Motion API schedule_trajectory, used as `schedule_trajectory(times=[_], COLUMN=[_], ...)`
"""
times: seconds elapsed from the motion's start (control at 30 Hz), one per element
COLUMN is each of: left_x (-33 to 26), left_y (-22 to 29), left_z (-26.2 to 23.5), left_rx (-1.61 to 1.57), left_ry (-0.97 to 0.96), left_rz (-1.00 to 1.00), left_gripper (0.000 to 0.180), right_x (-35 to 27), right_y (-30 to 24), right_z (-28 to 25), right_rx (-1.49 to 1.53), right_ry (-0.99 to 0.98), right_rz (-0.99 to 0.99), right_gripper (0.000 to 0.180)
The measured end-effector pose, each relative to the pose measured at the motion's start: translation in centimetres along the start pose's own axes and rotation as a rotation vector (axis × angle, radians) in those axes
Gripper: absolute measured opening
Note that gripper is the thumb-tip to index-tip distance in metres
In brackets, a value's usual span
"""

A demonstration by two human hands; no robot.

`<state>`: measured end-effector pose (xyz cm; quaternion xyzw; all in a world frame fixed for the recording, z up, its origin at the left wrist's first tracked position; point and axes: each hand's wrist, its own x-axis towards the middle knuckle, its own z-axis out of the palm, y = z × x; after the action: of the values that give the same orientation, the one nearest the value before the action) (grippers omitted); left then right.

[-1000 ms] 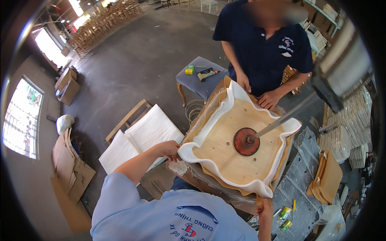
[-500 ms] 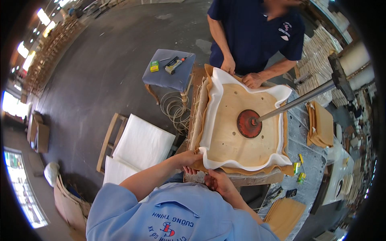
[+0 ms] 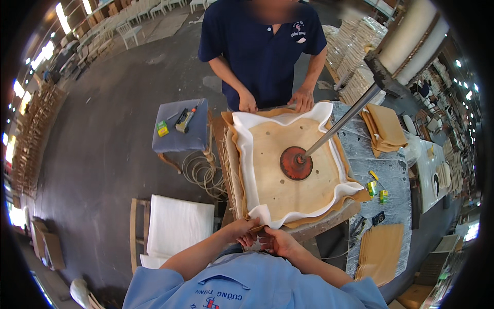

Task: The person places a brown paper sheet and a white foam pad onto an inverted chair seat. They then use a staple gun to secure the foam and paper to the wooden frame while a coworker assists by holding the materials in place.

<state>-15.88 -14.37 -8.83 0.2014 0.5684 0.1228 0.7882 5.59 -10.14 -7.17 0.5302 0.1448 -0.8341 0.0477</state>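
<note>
Both my hands are at the near left corner of a square seat pad. My left hand point(image 3: 245, 232) pinches the edge of the tan cover point(image 3: 361, 195) there. Close beside it, my right hand point(image 3: 276, 241) has its thumb on top and fingers curled under the same cover edge. White padding point(image 3: 260, 212) stands up in folds inside the cover, around a plywood board point(image 3: 265, 157) with several holes. A red round plate point(image 3: 296, 163) on a metal rod point(image 3: 342, 122) rests on the board's middle. Opposite, a co-worker's hands point(image 3: 248, 102) touch the pad's far edge.
At left stands a blue padded stool point(image 3: 175, 141) with a staple gun point(image 3: 185, 121) and a small box on it. Below lie a coiled hose point(image 3: 201, 177) and white sheets point(image 3: 180, 224). Right, a table point(image 3: 355, 147) holds folded tan covers point(image 3: 383, 129), flat tan pieces point(image 3: 380, 252) and small boxes.
My right hand has come up from near my body to the cover edge beside my left hand. The view has shifted, and the co-worker stands more upright.
</note>
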Motion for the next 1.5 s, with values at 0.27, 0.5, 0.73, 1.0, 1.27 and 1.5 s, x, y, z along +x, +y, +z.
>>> schedule_trajectory(times=[0.27, 0.5, 0.73, 1.0, 1.27, 1.5], left_x=[0.1, -0.5, -0.6, 0.5, 1.3, 1.3], left_y=[-0.7, 0.0, -0.9, -2.6, -2.6, -2.3], left_z=[0.0, -0.1, -0.3, 0.3, 0.3, 0.9], left_rx=[-0.008, 0.082, 0.119, -0.294, -0.571, -0.536], left_ry=[0.008, 0.069, 0.091, -0.005, -0.013, -0.001], left_rz=[0.111, 0.066, 0.083, 0.11, -0.06, 0.019], left_gripper=[0.06, 0.051, 0.046, 0.038, 0.039, 0.039], right_x=[-1.3, -0.3, -0.4, 0.8, 2.0, 3.1], right_y=[-1.7, -0.9, -0.1, -0.8, -1.6, -0.5], right_z=[1.4, 1.5, -0.1, 2.6, 3.4, 2.4], right_rx=[0.062, 0.158, 0.184, 0.044, 0.011, -0.092], right_ry=[-0.121, -0.005, 0.006, 0.102, 0.139, 0.182], right_rz=[0.045, 0.026, -0.004, -0.019, 0.046, -0.068], right_gripper=[0.027, 0.022, 0.024, 0.039, 0.064, 0.05])
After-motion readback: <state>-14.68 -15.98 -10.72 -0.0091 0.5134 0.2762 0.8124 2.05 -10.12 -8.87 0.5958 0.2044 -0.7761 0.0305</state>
